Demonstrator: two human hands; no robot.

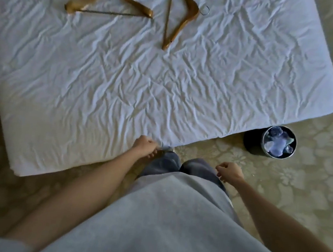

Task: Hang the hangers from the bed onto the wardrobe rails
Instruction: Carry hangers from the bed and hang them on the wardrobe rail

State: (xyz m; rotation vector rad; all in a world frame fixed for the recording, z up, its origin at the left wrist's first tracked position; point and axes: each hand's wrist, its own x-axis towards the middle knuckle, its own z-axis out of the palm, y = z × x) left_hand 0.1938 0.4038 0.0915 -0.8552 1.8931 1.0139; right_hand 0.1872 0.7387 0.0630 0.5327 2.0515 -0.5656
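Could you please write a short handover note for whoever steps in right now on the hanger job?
Left hand: loosely curled, holding nothing, at the near edge of the bed.
Right hand: loosely curled, holding nothing, over the carpet.
Two wooden hangers lie apart on the far part of the bed: the left hanger and the right hanger, its metal hook pointing right.
Done: nothing visible; the wardrobe is out of view.
Left: pick up both hangers and hang them on the rails.
Mind the waste bin on the floor by the bed corner.

Left hand [145,145], right hand [230,172] — low, loosely curled (holding nothing)
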